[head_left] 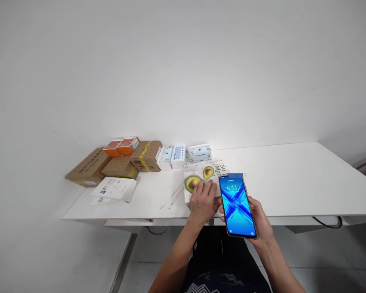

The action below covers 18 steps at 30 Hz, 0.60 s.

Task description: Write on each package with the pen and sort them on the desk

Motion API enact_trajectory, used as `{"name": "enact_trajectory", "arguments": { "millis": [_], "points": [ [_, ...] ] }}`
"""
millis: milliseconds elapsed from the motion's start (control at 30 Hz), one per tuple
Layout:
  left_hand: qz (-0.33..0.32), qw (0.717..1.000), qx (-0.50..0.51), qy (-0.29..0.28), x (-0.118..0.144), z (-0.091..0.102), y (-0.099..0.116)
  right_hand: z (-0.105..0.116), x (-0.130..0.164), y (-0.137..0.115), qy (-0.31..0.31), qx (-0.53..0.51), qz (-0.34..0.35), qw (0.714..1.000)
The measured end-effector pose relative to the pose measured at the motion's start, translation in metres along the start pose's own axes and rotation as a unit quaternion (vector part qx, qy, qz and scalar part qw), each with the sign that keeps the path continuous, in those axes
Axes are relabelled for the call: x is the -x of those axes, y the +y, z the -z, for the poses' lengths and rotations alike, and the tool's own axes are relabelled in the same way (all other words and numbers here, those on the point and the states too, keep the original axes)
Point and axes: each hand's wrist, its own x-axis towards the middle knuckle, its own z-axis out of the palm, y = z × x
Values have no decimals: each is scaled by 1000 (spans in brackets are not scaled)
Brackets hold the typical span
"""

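A smartphone (238, 209) with a lit blue screen reading 4:11 is in my right hand (261, 226), whose fingers wrap around its sides. My left hand (202, 203) lies on a white box with avocado pictures (198, 169), fingers spread over its top near the front edge. This box rests on the white table, close to the edge in front of me. Part of its right side is hidden behind the phone.
On the left of the table (280, 183) are brown cardboard boxes (146, 156), orange boxes (128, 145) stacked on top, and a flat white package (116, 188). White patterned packs (199, 153) stand along the wall. A black cable (327, 224) hangs below the front edge.
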Motion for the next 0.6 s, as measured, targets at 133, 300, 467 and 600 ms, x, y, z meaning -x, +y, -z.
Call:
{"name": "enact_trajectory", "arguments": {
  "millis": [133,300,467,600],
  "points": [
    [3,1000,2,-6,1,-3,-1,-10,-2,4,-49,-19,-48,997],
    [31,996,44,67,0,-7,-2,-23,-5,10,-89,-58,-75,991],
    [64,993,86,47,-2,-2,-4,-29,-14,18,-114,-83,-83,987],
    [56,990,116,52,-3,0,-10,-34,-22,20,-124,-89,-82,985]
  ]
}}
